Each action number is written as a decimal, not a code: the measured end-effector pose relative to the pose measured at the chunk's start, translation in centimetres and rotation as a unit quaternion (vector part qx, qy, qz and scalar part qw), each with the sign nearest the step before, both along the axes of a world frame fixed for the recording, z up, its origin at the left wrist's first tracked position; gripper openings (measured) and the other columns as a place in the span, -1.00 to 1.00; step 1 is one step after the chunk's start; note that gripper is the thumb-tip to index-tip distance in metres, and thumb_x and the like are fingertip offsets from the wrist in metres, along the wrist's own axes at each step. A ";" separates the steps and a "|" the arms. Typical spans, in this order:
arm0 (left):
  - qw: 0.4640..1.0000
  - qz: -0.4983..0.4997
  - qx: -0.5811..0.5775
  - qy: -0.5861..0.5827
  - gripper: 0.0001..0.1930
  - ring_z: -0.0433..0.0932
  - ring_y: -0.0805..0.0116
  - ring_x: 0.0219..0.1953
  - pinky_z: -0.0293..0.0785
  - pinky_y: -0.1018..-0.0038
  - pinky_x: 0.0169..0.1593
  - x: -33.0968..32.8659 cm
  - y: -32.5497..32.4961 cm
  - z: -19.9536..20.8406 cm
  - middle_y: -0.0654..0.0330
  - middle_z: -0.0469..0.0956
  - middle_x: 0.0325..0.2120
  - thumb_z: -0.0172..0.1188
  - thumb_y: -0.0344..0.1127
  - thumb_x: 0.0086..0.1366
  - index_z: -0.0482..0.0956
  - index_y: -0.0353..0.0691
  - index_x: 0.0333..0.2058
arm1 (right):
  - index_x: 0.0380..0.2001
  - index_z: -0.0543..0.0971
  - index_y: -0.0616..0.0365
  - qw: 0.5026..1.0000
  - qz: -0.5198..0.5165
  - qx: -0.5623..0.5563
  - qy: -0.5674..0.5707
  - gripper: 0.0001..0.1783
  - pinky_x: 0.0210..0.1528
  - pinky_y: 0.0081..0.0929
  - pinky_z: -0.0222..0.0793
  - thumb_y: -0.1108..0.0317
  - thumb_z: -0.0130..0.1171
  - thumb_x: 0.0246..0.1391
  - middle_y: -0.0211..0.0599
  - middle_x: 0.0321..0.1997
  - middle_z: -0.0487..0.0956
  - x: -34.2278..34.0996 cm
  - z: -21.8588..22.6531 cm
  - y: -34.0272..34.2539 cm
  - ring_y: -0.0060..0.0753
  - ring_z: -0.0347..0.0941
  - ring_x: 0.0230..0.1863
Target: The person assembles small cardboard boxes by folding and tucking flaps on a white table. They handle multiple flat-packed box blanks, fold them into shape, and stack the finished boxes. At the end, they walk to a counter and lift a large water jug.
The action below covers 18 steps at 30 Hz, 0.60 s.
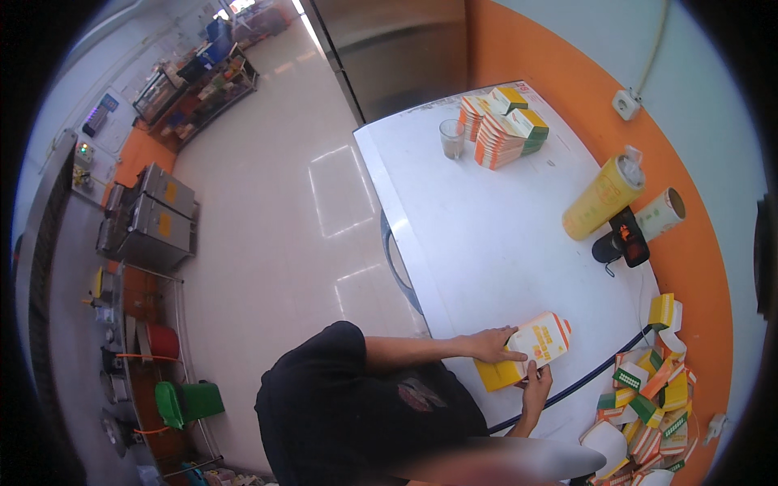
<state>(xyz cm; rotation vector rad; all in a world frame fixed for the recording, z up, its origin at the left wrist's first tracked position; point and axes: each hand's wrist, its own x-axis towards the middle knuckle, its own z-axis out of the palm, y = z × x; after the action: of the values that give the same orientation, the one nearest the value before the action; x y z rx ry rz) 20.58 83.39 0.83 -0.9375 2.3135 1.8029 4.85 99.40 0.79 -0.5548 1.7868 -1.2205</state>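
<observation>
Near the table's front edge I hold a small white, yellow and orange paperboard carton [545, 336] between both hands. My left hand [493, 346] lies across its left side, the thumb on the white face and the fingers at the upper edge. My right hand [535, 390] grips the carton from the near side, with its fingertips against the lower edge. The carton's yellow part [496, 375] shows below my left hand. The fingers under the carton are hidden.
Nested flat cartons [500, 142] stand in stacks at the table's far end, beside a glass [452, 139]. Along the right side are a yellow bottle [601, 201], a cardboard tube [660, 212] and a black device [626, 240]. A dark hose [585, 382] runs beside piled cartons [648, 397].
</observation>
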 end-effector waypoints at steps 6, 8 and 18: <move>0.992 -0.011 0.114 0.059 0.17 0.36 -0.11 0.32 0.29 0.25 0.36 0.5 -0.4 0.3 -0.31 0.30 0.31 0.20 0.40 0.27 -0.05 -0.54 0.42 | -0.14 0.54 0.31 0.999 -0.050 0.007 0.007 -0.71 -0.38 -0.51 0.38 0.24 0.07 0.43 -0.29 -0.31 0.57 0.3 -1.4 -0.5 -0.56 0.47 -0.35; 0.996 -0.010 0.069 0.060 0.11 0.34 -0.07 0.34 0.29 0.27 0.36 0.6 -0.3 0.4 -0.28 0.31 0.31 0.20 0.35 0.30 -0.03 -0.52 0.42 | -0.14 0.55 0.32 0.997 -0.058 -0.010 0.045 -0.71 -0.37 -0.49 0.35 0.24 0.07 0.43 -0.32 -0.35 0.55 0.4 -2.0 -0.5 -0.58 0.42 -0.37; 0.991 0.134 0.020 -0.014 -0.18 0.61 -0.15 0.06 0.50 0.19 0.15 -0.4 0.6 0.9 -0.27 0.58 0.01 0.29 0.22 0.30 0.34 -0.37 0.25 | -0.26 0.61 0.29 0.982 -0.087 0.022 0.164 -0.72 -0.31 -0.35 0.36 0.23 0.26 0.28 -0.17 -0.40 0.55 0.8 -1.9 -0.8 -0.35 0.43 -0.41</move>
<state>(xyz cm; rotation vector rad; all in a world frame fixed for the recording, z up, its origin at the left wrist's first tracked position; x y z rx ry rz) 20.22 84.00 1.74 -1.3119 2.2153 1.9070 5.69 98.61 -1.06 -0.6121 2.1736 -1.2575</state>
